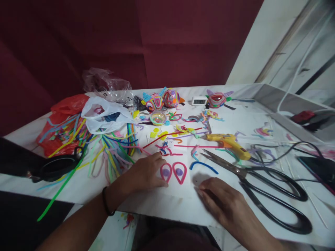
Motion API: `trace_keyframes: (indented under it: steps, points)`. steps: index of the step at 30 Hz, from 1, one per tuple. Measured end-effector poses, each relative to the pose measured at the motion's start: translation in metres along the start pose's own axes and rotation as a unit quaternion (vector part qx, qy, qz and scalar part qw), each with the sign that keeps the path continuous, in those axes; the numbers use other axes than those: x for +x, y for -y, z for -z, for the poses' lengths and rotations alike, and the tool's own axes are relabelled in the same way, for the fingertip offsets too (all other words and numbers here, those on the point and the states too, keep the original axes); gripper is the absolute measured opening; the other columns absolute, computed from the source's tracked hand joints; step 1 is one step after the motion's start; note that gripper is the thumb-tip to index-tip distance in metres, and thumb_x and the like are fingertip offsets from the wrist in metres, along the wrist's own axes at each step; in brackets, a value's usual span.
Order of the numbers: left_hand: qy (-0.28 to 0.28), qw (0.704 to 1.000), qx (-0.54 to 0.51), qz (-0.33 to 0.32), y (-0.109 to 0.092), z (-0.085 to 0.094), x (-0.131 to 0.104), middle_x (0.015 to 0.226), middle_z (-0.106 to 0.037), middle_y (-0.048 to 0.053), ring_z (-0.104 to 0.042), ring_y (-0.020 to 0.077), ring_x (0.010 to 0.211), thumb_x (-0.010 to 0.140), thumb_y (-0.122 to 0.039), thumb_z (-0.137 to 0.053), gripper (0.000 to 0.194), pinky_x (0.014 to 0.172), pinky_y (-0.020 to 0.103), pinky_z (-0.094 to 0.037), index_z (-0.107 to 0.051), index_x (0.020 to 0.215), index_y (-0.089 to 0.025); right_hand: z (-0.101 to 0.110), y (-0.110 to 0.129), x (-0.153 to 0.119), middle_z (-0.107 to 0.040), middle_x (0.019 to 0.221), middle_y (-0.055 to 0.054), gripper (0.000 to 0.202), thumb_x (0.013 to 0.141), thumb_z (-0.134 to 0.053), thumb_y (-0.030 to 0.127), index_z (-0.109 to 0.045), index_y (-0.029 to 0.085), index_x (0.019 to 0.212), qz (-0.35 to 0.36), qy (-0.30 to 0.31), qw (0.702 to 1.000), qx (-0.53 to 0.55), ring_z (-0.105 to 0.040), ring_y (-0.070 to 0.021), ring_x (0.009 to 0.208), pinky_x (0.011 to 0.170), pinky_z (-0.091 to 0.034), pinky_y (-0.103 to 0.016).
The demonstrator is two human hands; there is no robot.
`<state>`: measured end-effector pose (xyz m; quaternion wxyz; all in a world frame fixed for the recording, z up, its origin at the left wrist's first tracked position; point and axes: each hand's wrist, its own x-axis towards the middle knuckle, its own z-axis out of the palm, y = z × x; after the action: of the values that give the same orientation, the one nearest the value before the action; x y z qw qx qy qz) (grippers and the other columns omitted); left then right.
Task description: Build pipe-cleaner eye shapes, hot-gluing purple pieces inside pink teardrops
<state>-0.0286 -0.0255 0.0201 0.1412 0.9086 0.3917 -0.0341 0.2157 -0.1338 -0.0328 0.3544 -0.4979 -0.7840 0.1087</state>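
Note:
Two pink teardrop loops of pipe cleaner, the left loop (161, 170) and the right loop (185, 173), lie side by side on the white tabletop, each around a purple oval. My left hand (148, 171) rests at the left loop's outer edge, thumb and fingers apart. Right of the loops, my right hand (222, 198) is low over the table with its fingers curled together; whatever is between the fingertips is hidden or too small to name. A curved blue pipe cleaner (204, 165) lies just beyond it. Large black-handled scissors (242, 173) lie open farther right.
A yellow glue gun (232, 143) with a black cord lies behind the scissors. Bundled pipe cleaners (112, 150) and plastic bags (104, 115) crowd the left. Decorated balls (171, 98) and a small digital clock (199, 101) stand at the back. A phone (318, 170) is far right.

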Motion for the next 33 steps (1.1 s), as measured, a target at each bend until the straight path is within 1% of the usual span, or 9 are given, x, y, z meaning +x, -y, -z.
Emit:
trace_keyframes:
  steps: [3, 8, 15, 17, 20, 24, 26, 29, 33]
  points:
    - [-0.010, 1.000, -0.006, 0.012, -0.002, -0.001, -0.001, 0.114, -0.057, 0.007, -0.060, 0.0240, 0.099, 0.075, -0.048, -0.075, 0.045, 0.083, 0.033, -0.050, -0.060, 0.105, -0.018, 0.000, -0.001, -0.001, -0.064, 0.080, -0.002, 0.005, 0.094, -0.051, 0.021, -0.056, 0.023, 0.096, 0.010, -0.010, 1.000, -0.002, -0.066, -0.0160, 0.070, 0.061, -0.055, -0.028]
    - [-0.015, 0.999, -0.011, 0.033, -0.006, -0.001, -0.001, 0.112, -0.057, 0.007, -0.060, 0.0238, 0.096, 0.074, -0.048, -0.075, 0.044, 0.080, 0.033, -0.050, -0.061, 0.103, -0.017, -0.002, -0.007, -0.004, -0.065, 0.083, -0.002, 0.008, 0.093, -0.052, 0.020, -0.054, 0.025, 0.099, 0.022, -0.020, 0.999, 0.015, -0.066, -0.0150, 0.073, 0.063, -0.055, -0.025]
    - [-0.048, 0.998, -0.026, 0.035, -0.007, -0.001, -0.007, 0.110, -0.059, 0.008, -0.061, 0.0244, 0.096, 0.069, -0.046, -0.081, 0.054, 0.084, 0.034, -0.051, -0.062, 0.108, -0.016, -0.001, -0.011, -0.007, -0.066, 0.086, -0.002, 0.010, 0.092, -0.053, 0.020, -0.055, 0.026, 0.101, 0.024, -0.003, 0.999, 0.033, -0.068, -0.0153, 0.077, 0.067, -0.056, -0.024]
    - [-0.076, 0.996, -0.023, 0.027, -0.003, 0.000, -0.008, 0.112, -0.060, 0.009, -0.061, 0.0242, 0.100, 0.077, -0.041, -0.076, 0.046, 0.088, 0.035, -0.051, -0.061, 0.112, -0.015, 0.000, -0.011, -0.006, -0.066, 0.086, -0.002, 0.009, 0.092, -0.053, 0.021, -0.055, 0.026, 0.100, 0.021, 0.002, 0.999, 0.034, -0.068, -0.0156, 0.077, 0.067, -0.056, -0.024]
    - [-0.131, 0.991, -0.003, 0.010, 0.005, 0.003, -0.007, 0.112, -0.063, 0.009, -0.060, 0.0219, 0.105, 0.093, -0.023, -0.057, 0.018, 0.093, 0.035, -0.049, -0.063, 0.109, -0.015, 0.002, -0.011, -0.004, -0.066, 0.085, -0.003, 0.008, 0.093, -0.052, 0.023, -0.055, 0.026, 0.100, 0.019, 0.012, 0.999, 0.027, -0.068, -0.0163, 0.075, 0.065, -0.056, -0.025]
    - [-0.167, 0.985, -0.002, -0.029, 0.015, 0.007, -0.001, 0.105, -0.067, 0.007, -0.062, 0.0189, 0.101, 0.095, -0.009, -0.044, 0.022, 0.090, 0.032, -0.050, -0.064, 0.102, -0.015, 0.011, -0.007, 0.002, -0.066, 0.084, -0.003, 0.006, 0.094, -0.051, 0.024, -0.056, 0.025, 0.096, 0.009, 0.054, 0.998, 0.021, -0.067, -0.0152, 0.072, 0.064, -0.055, -0.024]
    - [-0.168, 0.985, -0.013, -0.041, 0.018, 0.008, 0.004, 0.103, -0.067, 0.007, -0.063, 0.0187, 0.099, 0.095, -0.008, -0.043, 0.023, 0.090, 0.031, -0.049, -0.064, 0.102, -0.015, 0.016, -0.003, 0.009, -0.066, 0.081, -0.002, 0.008, 0.094, -0.050, 0.025, -0.057, 0.024, 0.093, 0.002, 0.069, 0.997, 0.017, -0.066, -0.0142, 0.068, 0.063, -0.055, -0.024]
    - [-0.159, 0.983, -0.036, -0.080, 0.021, 0.008, 0.010, 0.104, -0.066, 0.007, -0.062, 0.0178, 0.100, 0.095, -0.008, -0.042, 0.025, 0.090, 0.029, -0.048, -0.064, 0.104, -0.015, 0.021, 0.003, 0.023, -0.065, 0.077, -0.003, 0.014, 0.094, -0.048, 0.026, -0.059, 0.022, 0.087, -0.003, 0.064, 0.998, -0.006, -0.064, -0.0141, 0.062, 0.059, -0.055, -0.025]
    - [-0.109, 0.983, -0.050, -0.136, 0.021, 0.005, 0.014, 0.101, -0.063, 0.006, -0.060, 0.0174, 0.097, 0.096, -0.013, -0.045, 0.019, 0.087, 0.027, -0.045, -0.063, 0.102, -0.015, 0.014, 0.007, 0.047, -0.066, 0.085, -0.008, 0.016, 0.093, -0.048, 0.022, -0.063, 0.018, 0.091, 0.005, 0.097, 0.994, -0.054, -0.065, -0.0184, 0.073, 0.064, -0.056, -0.031]
